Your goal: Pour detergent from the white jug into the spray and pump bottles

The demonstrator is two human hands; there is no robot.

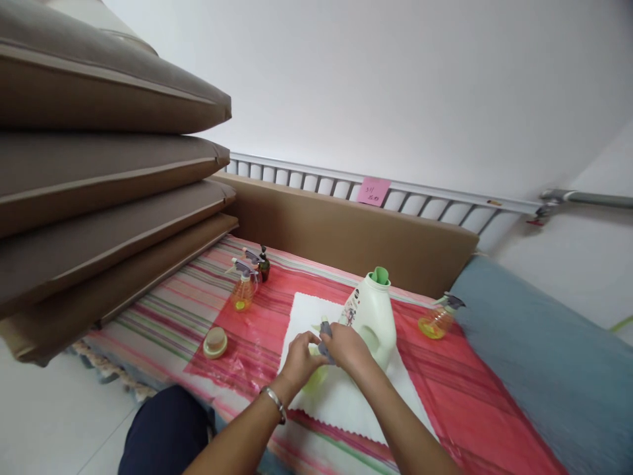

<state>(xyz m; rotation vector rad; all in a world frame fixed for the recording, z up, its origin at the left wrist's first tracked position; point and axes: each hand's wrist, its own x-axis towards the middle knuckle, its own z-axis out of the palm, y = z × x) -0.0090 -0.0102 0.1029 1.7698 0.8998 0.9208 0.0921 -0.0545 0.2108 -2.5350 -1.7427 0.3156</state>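
A small spray bottle [316, 379] with yellow-green liquid stands over the white cloth [306, 310], partly hidden by my hands. My left hand [298, 361] is closed around its upper part, near the neck. With its fingers wrapped round the grey trigger sprayer [326, 340], my right hand [349, 344] sits at the bottle's top. Just behind my right wrist is a large pale green jug [376, 310] with a handle, upright on the cloth; its green mouth shows uncovered. A round pale cap [215, 343] lies to the left on the red plastic sheet [267, 323].
At the back left stand two spray bottles [242, 293] close together, beside a dark pump bottle [264, 265]. Another spray bottle [438, 321] with yellow liquid is at the right. Stacked cushions [113, 158] rise on the left. A pink note [374, 191] hangs on the rail behind.
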